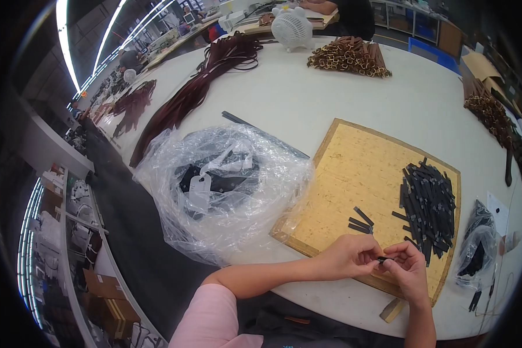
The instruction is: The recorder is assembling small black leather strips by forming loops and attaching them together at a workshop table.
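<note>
Close to the front edge of a yellow board [336, 180], my left hand [352, 256] and my right hand [409, 269] meet. Both are closed in a pinch on a small black strip [384, 260], mostly covered by the fingertips. On the board just beyond my left hand lie three short black strips [363, 216], apart from one another. A heap of similar black strips [428, 206] covers the board's right side, beyond my right hand.
Left of the board sits a clear plastic bag [272, 191] with dark pieces and a white tag [200, 194]. Farther back are long brown straps [185, 95], a white fan [292, 29] and bundled straps with gold buckles [351, 57]. A smaller bag [477, 249] lies right.
</note>
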Motion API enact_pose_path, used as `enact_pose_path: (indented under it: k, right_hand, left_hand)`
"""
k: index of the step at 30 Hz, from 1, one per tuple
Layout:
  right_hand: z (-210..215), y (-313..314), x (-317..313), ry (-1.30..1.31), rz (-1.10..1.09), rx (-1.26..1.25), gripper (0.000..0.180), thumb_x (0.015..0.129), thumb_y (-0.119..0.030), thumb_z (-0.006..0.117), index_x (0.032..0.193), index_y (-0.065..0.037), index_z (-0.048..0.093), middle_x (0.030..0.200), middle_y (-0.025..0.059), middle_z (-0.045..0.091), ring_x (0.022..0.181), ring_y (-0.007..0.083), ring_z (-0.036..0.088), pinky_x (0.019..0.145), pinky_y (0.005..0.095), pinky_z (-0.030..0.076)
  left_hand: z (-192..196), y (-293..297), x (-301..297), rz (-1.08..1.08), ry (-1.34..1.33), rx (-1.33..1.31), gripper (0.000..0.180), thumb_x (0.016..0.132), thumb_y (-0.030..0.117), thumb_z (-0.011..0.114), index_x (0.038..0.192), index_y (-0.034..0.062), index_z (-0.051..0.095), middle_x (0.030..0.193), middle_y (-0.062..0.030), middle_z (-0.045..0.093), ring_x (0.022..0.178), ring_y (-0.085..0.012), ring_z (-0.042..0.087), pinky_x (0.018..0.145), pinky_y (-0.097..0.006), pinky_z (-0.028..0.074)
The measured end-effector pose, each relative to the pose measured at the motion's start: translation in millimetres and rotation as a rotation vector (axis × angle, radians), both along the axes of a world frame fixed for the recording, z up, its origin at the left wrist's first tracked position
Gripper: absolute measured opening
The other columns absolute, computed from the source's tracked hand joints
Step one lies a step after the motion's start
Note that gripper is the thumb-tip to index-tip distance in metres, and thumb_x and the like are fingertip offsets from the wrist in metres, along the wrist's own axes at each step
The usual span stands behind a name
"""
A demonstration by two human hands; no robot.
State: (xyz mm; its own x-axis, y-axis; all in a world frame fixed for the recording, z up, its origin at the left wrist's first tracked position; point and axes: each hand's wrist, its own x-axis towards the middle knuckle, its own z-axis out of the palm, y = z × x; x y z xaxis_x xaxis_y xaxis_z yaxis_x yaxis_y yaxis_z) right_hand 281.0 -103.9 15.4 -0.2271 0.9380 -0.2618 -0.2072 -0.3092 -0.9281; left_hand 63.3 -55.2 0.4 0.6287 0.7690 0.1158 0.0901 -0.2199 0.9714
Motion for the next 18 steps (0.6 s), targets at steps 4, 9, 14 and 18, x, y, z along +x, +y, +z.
enact_pose_path:
  k: [4, 9, 14, 18]
  right_hand:
    - [-4, 0, 1, -0.041, -0.017, 0.130, 0.018, 0.094, 0.005, 0.066, 0.110, 0.004, 0.059, 0.102, 0.0124, 0.069, 0.090, 0.0154, 0.070, 0.082, 0.0279, 0.059]
    - [-7, -5, -4, -0.074, -0.089, 0.128, 0.019, 0.093, 0.004, 0.068, 0.110, 0.004, 0.060, 0.100, 0.0110, 0.071, 0.087, 0.0144, 0.070, 0.081, 0.0268, 0.058]
    - [-8, -8, -4, -0.296, -0.058, 0.243, 0.018, 0.092, 0.002, 0.070, 0.108, 0.004, 0.062, 0.098, 0.0090, 0.071, 0.087, 0.0133, 0.070, 0.079, 0.0251, 0.056]
    - [-6, -7, 0, -0.215, -0.069, 0.166, 0.016, 0.094, -0.001, 0.070, 0.107, 0.004, 0.062, 0.099, 0.0098, 0.072, 0.090, 0.0129, 0.071, 0.080, 0.0247, 0.058]
  left_hand:
    - [-1, 2, 2, -0.001, -0.073, -0.086, 0.014, 0.092, 0.008, 0.072, 0.101, -0.0019, 0.069, 0.088, -0.0056, 0.070, 0.077, -0.0092, 0.067, 0.068, -0.025, 0.054]
    - [-3, 1, 2, 0.012, -0.142, -0.367, 0.016, 0.098, 0.014, 0.068, 0.104, -0.0004, 0.070, 0.087, -0.0037, 0.072, 0.077, -0.0067, 0.065, 0.067, -0.022, 0.052]
    - [-5, 1, 2, -0.036, -0.151, -0.457, 0.016, 0.099, 0.015, 0.067, 0.105, -0.0004, 0.070, 0.088, -0.0025, 0.071, 0.077, -0.0061, 0.064, 0.067, -0.022, 0.052]
    - [-7, 7, 1, -0.114, -0.107, -0.526, 0.018, 0.100, 0.012, 0.066, 0.110, -0.0028, 0.069, 0.094, -0.0035, 0.071, 0.082, -0.0069, 0.065, 0.074, -0.022, 0.054]
